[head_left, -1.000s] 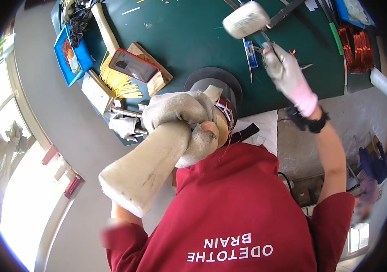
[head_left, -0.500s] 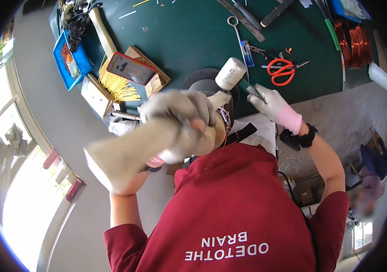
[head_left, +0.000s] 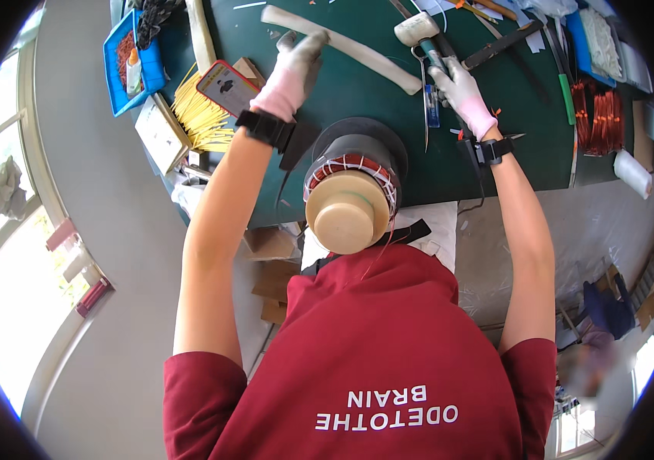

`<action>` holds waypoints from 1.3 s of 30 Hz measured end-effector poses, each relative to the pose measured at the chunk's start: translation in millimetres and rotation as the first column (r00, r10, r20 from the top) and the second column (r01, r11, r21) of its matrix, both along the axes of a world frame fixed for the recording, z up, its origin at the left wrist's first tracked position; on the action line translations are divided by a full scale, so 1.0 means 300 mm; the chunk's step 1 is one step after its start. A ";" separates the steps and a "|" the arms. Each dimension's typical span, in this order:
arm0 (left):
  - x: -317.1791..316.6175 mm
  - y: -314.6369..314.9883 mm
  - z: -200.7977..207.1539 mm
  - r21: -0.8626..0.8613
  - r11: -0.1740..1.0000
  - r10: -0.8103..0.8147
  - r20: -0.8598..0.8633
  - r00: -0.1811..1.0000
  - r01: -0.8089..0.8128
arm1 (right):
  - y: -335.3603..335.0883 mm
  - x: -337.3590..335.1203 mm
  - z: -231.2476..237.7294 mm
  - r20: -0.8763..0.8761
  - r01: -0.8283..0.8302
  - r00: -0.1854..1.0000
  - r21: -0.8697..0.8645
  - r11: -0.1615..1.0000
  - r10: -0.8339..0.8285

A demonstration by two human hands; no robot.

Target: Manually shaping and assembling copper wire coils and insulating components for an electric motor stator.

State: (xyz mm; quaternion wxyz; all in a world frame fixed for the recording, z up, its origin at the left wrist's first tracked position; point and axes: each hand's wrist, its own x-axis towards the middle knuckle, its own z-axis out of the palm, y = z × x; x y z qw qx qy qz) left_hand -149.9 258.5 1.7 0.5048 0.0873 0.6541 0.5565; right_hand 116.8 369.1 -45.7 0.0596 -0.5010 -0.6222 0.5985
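My left hand [head_left: 298, 69], in a grey and pink glove, is at the far side of the green table. Its fingers are apart and touch the near edge of a long pale wooden bar [head_left: 358, 50]. To the right, my gloved right hand [head_left: 459, 90] has its fingers round the handle of a mallet with a white head [head_left: 414, 29]. Near my body stands a round wound coil assembly [head_left: 351, 164] with red windings and white lacing. A stepped beige plug [head_left: 344, 218] sits at its near end, and a dark round flange [head_left: 377, 130] at its far end.
On the left are a phone [head_left: 227, 88], a bundle of yellow strips [head_left: 197, 115] and a blue tray [head_left: 152, 73] with a glue bottle. Copper coils [head_left: 599, 119] and a white roll [head_left: 634, 173] lie on the right. A long file [head_left: 503, 44] is past my right hand.
Both hands have moved away from the coil assembly to the far part of the table. The bar, gripped in my left hand before, now lies there; the mallet went with my right hand.
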 end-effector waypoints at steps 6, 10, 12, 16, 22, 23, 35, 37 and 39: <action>0.220 -0.367 0.467 -0.376 0.584 -0.636 -0.762 0.119 0.719 | -0.064 0.084 0.069 0.244 -0.283 0.957 0.682 0.675 0.154; 0.370 -0.524 0.508 -0.575 0.474 -0.684 -0.718 -0.132 0.667 | -0.226 0.103 0.230 0.047 -0.472 0.839 0.560 0.681 0.542; 0.365 -0.518 0.485 -0.545 0.524 -0.654 -0.749 -0.100 0.655 | -0.323 0.109 0.303 -0.141 -0.535 0.762 0.411 0.738 0.632; 0.332 -0.531 0.500 -0.402 0.625 -0.580 -0.813 0.054 0.669 | -0.412 0.137 0.398 -0.225 -0.523 0.791 0.233 0.820 0.569; 0.180 -0.463 0.595 -0.257 0.890 -0.411 -0.809 0.420 0.376 | -0.464 0.247 0.392 0.019 -0.370 0.928 0.137 0.919 0.371; 0.136 -0.430 0.541 -0.194 0.920 -0.346 -0.810 0.473 0.341 | -0.472 0.253 0.390 0.024 -0.373 0.927 0.138 0.918 0.373; 0.081 -0.178 0.134 -0.555 0.797 -0.603 -0.752 0.268 0.236 | -0.492 0.334 0.323 0.103 -0.286 0.958 0.298 0.911 0.267; 0.116 -0.206 0.160 -0.523 0.813 -0.581 -0.762 0.287 0.256 | -0.494 0.358 0.287 0.127 -0.293 0.956 0.334 0.896 0.265; 0.170 -0.242 0.223 -0.391 0.860 -0.488 -0.817 0.308 0.327 | -0.481 0.396 0.230 0.160 -0.314 0.949 0.409 0.857 0.271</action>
